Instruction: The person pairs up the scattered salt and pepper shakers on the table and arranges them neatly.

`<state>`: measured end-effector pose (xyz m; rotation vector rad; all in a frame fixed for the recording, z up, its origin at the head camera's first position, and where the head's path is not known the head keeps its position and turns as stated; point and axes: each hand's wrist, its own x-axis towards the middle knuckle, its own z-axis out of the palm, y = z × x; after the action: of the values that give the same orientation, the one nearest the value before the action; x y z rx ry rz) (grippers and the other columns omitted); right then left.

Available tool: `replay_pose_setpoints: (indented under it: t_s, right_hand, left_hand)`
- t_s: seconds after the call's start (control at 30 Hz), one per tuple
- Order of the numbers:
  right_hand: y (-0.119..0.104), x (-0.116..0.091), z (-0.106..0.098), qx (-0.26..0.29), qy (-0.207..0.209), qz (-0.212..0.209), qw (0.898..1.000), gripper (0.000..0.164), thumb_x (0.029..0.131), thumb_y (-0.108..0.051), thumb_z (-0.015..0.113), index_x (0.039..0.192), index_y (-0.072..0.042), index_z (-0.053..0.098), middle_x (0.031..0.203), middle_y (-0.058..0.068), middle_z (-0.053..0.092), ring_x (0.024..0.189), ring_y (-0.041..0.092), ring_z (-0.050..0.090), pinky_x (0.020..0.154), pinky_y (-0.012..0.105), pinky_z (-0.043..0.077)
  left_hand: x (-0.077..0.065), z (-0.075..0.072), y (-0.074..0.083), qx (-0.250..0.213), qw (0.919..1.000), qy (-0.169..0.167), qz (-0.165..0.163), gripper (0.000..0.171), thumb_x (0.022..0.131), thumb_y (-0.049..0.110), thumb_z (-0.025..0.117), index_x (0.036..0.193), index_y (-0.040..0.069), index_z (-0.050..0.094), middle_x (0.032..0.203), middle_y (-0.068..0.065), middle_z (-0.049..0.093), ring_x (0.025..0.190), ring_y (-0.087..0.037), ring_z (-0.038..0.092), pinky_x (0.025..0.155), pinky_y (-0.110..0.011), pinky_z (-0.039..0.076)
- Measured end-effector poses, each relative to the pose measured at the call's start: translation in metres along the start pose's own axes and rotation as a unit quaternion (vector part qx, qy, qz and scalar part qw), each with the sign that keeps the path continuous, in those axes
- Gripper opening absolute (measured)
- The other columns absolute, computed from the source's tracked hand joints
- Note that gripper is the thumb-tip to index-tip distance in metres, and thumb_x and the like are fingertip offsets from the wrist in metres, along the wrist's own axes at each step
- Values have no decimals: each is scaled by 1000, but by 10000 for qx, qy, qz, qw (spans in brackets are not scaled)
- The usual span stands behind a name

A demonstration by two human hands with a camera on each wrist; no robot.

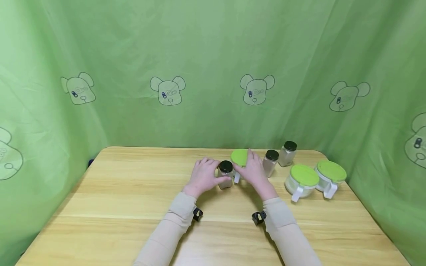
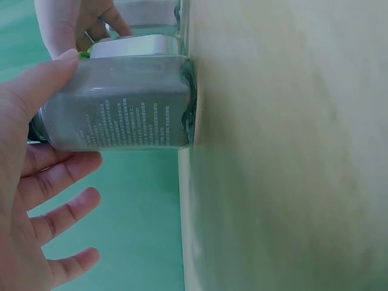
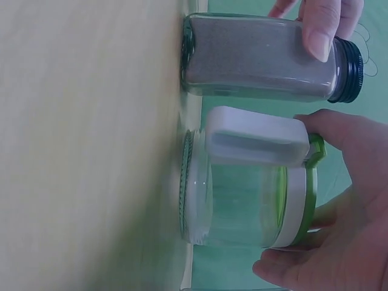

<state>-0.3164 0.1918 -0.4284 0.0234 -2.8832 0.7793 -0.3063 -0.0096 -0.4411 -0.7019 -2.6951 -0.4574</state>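
Note:
My left hand (image 1: 203,176) holds a square glass spice jar (image 1: 225,182) between thumb and fingers. Its black screw lid is on, and grey-brown powder fills it; small white print shows on the jar (image 2: 121,103) in the left wrist view. To its right, my right hand (image 1: 255,173) grips a round glass seasoning pot (image 3: 242,200) around its green lid (image 1: 238,158), the thumb by the white handle (image 3: 260,136). Both containers stand upright, side by side, on the wooden table; the right hand partly hides the pot in the head view.
Two more black-lidded spice jars, a nearer one (image 1: 270,164) and a farther one (image 1: 287,154), stand right of my right hand. Further right are two green-lidded pots, one (image 1: 301,181) beside another (image 1: 330,175). Green curtains (image 1: 213,125) hang behind the table (image 1: 133,207).

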Motion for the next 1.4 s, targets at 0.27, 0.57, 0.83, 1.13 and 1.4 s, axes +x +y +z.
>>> replay_pose_setpoints:
  t_s: [0.27,0.57,0.83,1.13,1.4]
  right_hand:
    - [0,0,1,101,-116,83,9998,99,85,-39,68,151,9,12,155,34,20,139,54,25,110,65,30]
    - [1,1,5,397,-14,201,9990,102,82,-34,74,151,10,12,152,35,21,137,52,29,111,62,31]
    - [1,2,5,536,54,314,9981,105,81,-31,76,151,10,10,152,35,22,139,49,29,114,59,28]
    - [2,3,6,548,120,350,9978,108,79,-29,78,152,8,7,152,35,23,138,50,29,115,58,28]
    - [2,3,3,472,218,250,9983,107,79,-30,78,152,8,11,150,36,26,137,51,30,115,58,28]
  left_hand:
    - [1,-1,1,-383,9990,-177,-177,66,80,67,65,122,16,63,121,-1,69,113,-21,58,96,-43,46]
    - [1,-2,3,-932,9948,-217,-349,62,79,61,70,120,14,65,115,-2,71,107,-21,60,94,-42,46]
    - [0,-3,3,-1075,9935,-144,-333,60,78,58,73,118,14,66,109,-1,71,102,-19,59,93,-41,45]
    - [-1,-3,-1,-1161,9924,-167,-364,62,77,59,73,120,14,66,116,-1,71,107,-20,59,98,-43,42]
    - [-1,-5,-4,-1238,9912,-133,-440,64,76,61,73,120,15,65,118,-2,70,112,-21,58,100,-43,41]
